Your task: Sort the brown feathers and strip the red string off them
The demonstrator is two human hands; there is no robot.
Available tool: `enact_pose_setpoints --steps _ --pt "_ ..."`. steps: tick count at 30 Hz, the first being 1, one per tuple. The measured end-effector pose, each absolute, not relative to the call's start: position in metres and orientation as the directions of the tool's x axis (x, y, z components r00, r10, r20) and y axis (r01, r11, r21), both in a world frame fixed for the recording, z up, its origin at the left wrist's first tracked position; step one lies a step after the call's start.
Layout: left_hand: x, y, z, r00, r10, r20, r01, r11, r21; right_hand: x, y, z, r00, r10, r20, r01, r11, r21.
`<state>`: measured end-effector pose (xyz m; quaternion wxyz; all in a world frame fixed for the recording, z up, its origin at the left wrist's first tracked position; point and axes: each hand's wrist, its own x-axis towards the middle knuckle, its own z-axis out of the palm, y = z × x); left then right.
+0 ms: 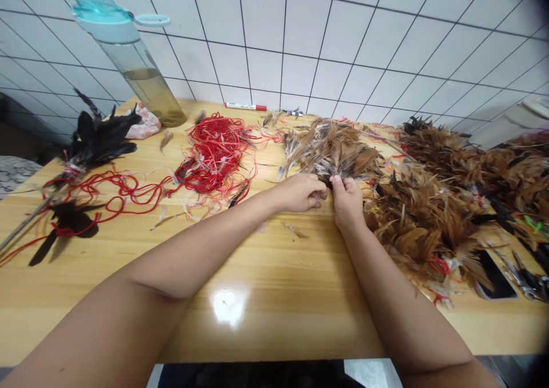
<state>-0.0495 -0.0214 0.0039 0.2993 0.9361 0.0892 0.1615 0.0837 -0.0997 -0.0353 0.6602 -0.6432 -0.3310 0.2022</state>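
Observation:
My left hand [302, 192] is closed, its fingers curled at the front edge of a loose pile of brown feathers [332, 145]. What its fingertips hold, if anything, is hidden. Close beside it, my right hand [348, 202] pinches the dark base of some feathers between thumb and fingers. Their tips merge with the pile behind, so I cannot tell how many are held. Tied bunches of brown feathers [420, 222] lie to the right of my right hand. Left of the pile is a tangled heap of red string [218, 154].
A tall water bottle [150, 79] stands at the back left. Black feathers [100, 139] are bound to a stick at far left, with red cord trailing. A marker [245, 107] lies by the tiled wall. At right are a phone [495, 276] and scissors [525, 276].

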Motion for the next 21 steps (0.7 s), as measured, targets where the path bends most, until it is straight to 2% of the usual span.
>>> enact_pose_setpoints --steps 3,5,8,12,15,18,21 --pt "-0.05 -0.023 0.002 0.934 0.25 0.255 0.09 -0.857 0.508 0.083 -0.101 -0.035 0.693 0.694 0.195 0.186 0.089 -0.979" --pt "-0.051 -0.022 0.004 0.929 0.276 0.245 0.112 -0.843 0.526 0.082 -0.101 -0.035 0.687 0.698 0.201 0.202 0.082 -0.976" --pt "-0.053 -0.016 0.011 0.885 0.401 0.236 0.151 -0.727 0.67 0.082 -0.102 -0.035 0.683 0.701 0.204 0.219 0.07 -0.973" --pt "-0.054 -0.009 0.017 0.744 0.634 0.209 0.119 -0.434 0.893 0.082 -0.102 -0.037 0.682 0.703 0.202 0.22 0.066 -0.973" --pt "-0.052 -0.006 0.017 0.68 0.693 0.241 0.028 -0.352 0.936 0.081 -0.102 -0.037 0.667 0.714 0.213 0.226 0.078 -0.971" --pt "-0.05 -0.006 0.016 0.643 0.707 0.292 -0.051 -0.341 0.939 0.081 -0.103 -0.037 0.651 0.727 0.218 0.238 0.076 -0.968" --pt "-0.049 -0.007 0.015 0.639 0.712 0.291 -0.148 -0.257 0.955 0.081 -0.103 -0.036 0.644 0.736 0.21 0.234 0.072 -0.97"
